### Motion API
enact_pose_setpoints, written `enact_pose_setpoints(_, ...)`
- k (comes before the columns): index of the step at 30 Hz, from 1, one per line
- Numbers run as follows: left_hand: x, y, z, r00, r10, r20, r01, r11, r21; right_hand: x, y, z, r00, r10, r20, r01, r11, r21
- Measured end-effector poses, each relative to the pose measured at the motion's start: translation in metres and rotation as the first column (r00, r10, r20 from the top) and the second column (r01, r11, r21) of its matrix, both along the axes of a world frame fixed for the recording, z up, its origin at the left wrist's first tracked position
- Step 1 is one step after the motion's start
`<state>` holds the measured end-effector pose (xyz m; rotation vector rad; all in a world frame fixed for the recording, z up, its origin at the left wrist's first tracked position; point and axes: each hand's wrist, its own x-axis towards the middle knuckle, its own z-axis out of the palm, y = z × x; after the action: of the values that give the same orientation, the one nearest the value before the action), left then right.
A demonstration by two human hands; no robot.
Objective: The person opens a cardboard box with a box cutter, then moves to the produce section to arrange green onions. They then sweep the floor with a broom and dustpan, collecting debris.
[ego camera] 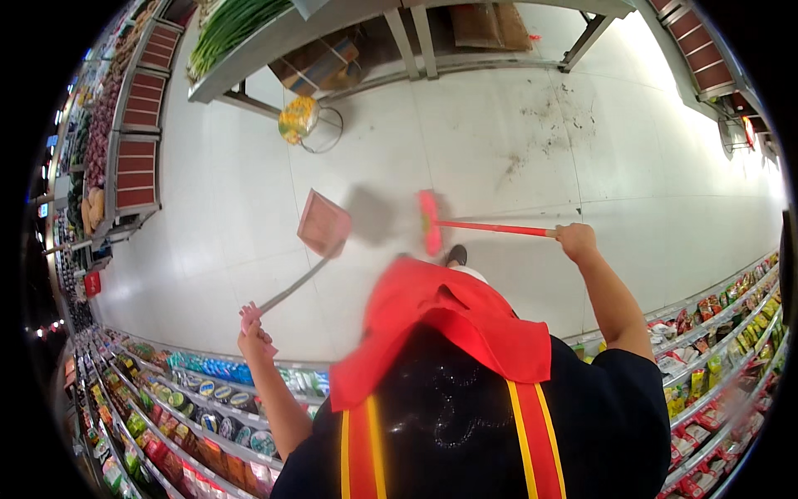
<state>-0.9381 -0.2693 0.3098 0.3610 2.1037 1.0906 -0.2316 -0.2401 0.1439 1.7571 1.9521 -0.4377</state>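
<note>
My left hand (254, 340) grips the pink handle end of a long-handled dustpan. The pink pan (323, 219) hangs at the far end of its grey pole (293, 287), blurred, with a shadow on the floor beside it. In my right hand (576, 242) is the red pole (499, 227) of a broom. The broom's pink head (429, 221) is close to the floor, left of my dark shoe (457, 255); whether it touches cannot be made out. Dark loose dirt (548, 131) is scattered on the pale tiles farther ahead, away from the broom head.
A metal display stand (399, 43) holding green onions (234, 34) stands ahead, cardboard boxes (321, 65) under it. Near its leg is a wire basket with a yellow bag (299, 120). Produce bins (137, 171) line the left. Shelves of packaged goods (230, 411) run close behind me.
</note>
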Motion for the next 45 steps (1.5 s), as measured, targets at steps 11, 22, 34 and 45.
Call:
enact_pose_setpoints(11, 0.064, 0.089, -0.005, 0.942, -0.324, -0.085, 0.310, 0.940, -0.142, 0.156, 0.028, 0.062, 0.934, -0.209, 0.290, 0.153, 0.967, 0.203)
enact_pose_setpoints(22, 0.080, 0.226, -0.102, 0.745, -0.620, -0.247, 0.489, 0.759, -0.430, 0.028, 0.155, 0.059, 0.946, -0.324, -0.028, 0.321, 0.919, 0.229)
enact_pose_setpoints(34, 0.107, 0.285, -0.109, 0.616, -0.769, -0.173, 0.630, 0.612, -0.478, -0.202, 0.372, -0.053, 0.932, -0.245, -0.269, 0.261, 0.965, 0.025)
enact_pose_setpoints(45, 0.151, 0.313, -0.133, 0.590, -0.760, -0.272, 0.677, 0.649, -0.347, 0.072, 0.249, 0.017, 0.923, -0.384, 0.034, 0.386, 0.920, -0.065)
